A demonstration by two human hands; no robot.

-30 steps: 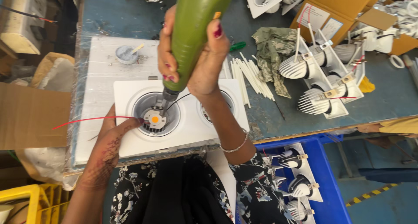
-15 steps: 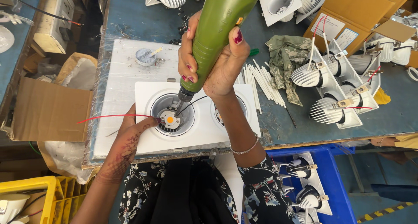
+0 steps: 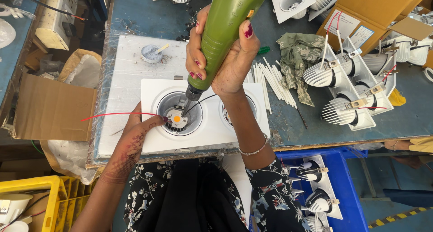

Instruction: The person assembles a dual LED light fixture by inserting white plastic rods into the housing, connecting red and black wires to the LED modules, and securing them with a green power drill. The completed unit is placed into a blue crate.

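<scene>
Since a moment ago nothing much has shifted: left hand (image 3: pixel 135 135) still rests open-fingered on the white square twin-recess lamp housing (image 3: pixel 205 117), fingertips at its left recess rim by the thin red wire (image 3: pixel 112 115). Over that recess, right hand (image 3: pixel 228 56) stays clenched round the green plastic electric screwdriver (image 3: pixel 225 24), tip down inside.
</scene>
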